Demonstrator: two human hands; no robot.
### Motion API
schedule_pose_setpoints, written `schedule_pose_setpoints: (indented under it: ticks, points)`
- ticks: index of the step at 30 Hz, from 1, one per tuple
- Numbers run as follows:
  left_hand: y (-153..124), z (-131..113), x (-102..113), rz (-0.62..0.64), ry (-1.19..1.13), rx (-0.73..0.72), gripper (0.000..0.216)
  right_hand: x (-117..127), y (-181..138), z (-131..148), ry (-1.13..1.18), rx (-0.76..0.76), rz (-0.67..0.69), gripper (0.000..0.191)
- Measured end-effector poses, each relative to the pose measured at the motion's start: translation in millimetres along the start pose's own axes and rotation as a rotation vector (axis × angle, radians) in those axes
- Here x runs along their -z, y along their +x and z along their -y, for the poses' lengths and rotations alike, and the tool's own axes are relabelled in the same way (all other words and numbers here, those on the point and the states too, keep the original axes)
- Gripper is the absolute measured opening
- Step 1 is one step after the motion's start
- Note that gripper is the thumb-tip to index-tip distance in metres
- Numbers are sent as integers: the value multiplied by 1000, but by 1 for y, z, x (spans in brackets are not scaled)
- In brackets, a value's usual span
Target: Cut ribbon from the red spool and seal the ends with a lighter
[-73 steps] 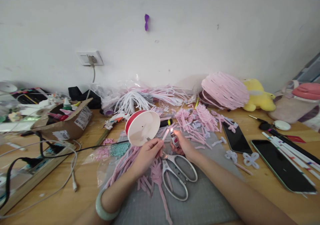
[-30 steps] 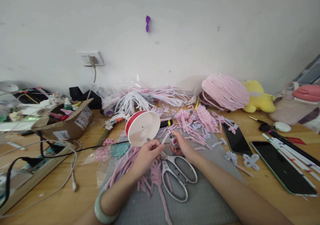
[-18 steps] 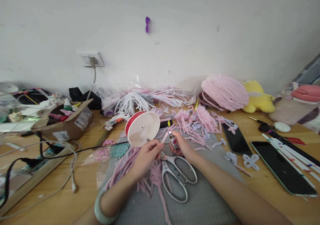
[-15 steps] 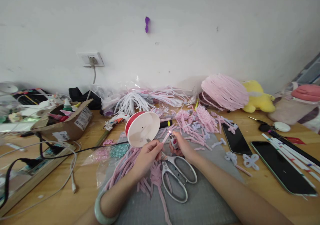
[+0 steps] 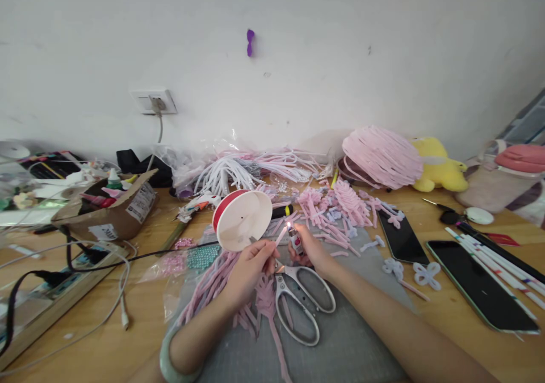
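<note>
My left hand (image 5: 256,258) pinches a short pale pink pipe cleaner (image 5: 281,236), its tip raised at the flame. In my right hand (image 5: 307,247) is a lighter (image 5: 295,242), and it burns with a small bright flame (image 5: 289,225). Whether the tip touches the flame, I cannot tell. Below both hands lie large scissors (image 5: 313,329) with pale handles, their blades partly hidden by my left hand. A braided pink pipe-cleaner piece (image 5: 266,301) rests beside the scissors on the grey cutting mat (image 5: 349,337). Behind my left hand stands a white spool (image 5: 244,221) with red ribbon.
Pink pipe-cleaner pieces (image 5: 327,224) litter the mat's far side, close behind the flame. Bead bags (image 5: 204,256) lie at the left, near a power strip (image 5: 59,283), cables and a cardboard box (image 5: 102,213). Two phones (image 5: 477,281) rest at the right.
The lighter's flame looks larger and brighter than before. The pipe cleaner's tip has come slightly closer to it. Both hands otherwise keep their places.
</note>
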State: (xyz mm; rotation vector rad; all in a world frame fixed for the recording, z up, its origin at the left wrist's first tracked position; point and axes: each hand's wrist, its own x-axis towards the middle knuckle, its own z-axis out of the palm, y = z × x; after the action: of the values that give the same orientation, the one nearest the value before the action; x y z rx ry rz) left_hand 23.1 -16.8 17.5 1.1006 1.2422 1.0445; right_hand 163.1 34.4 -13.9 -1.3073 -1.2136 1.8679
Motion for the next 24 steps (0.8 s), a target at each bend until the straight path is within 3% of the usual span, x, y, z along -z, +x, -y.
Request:
schedule_pose_setpoints:
  ticks: [24]
  points:
    - [-3,6,-3,95,-323,141,28,-3,-6,5,-7,1,-17,58]
